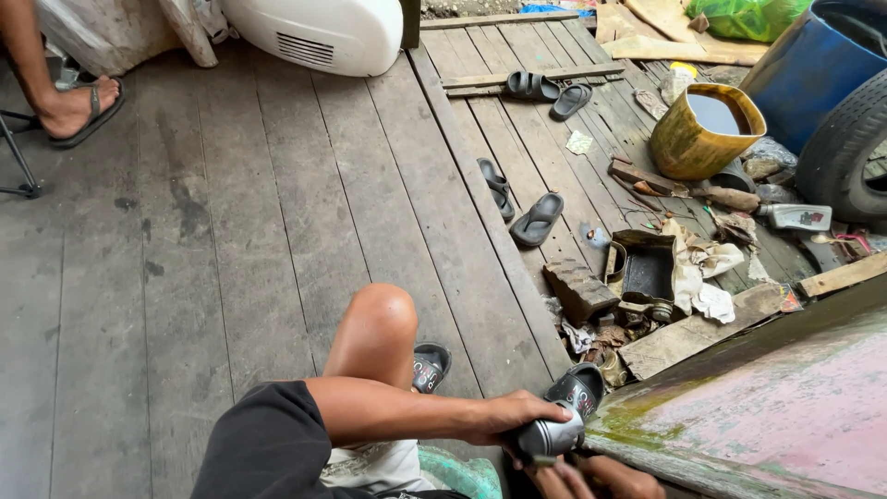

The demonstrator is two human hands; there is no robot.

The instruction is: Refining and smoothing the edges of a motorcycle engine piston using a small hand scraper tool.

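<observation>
Grey cylinder (551,434) in left hand (506,416) grip, touching hull edge (647,453); right hand (591,479) grip unclear; plank floor (231,231) open leftward.

A bucket (704,129) stands behind the tray (649,268), sandals (538,220) to its left.

An outdoor makeshift repair yard: weathered plank floor (231,240), a tyre (845,148), blue drum (813,65), oily yellow bucket (707,129), scattered scrap and sandals (538,220).

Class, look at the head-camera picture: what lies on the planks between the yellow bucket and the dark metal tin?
In the head view, short wooden offcuts lie between the yellow bucket and the dark metal tin.
</observation>
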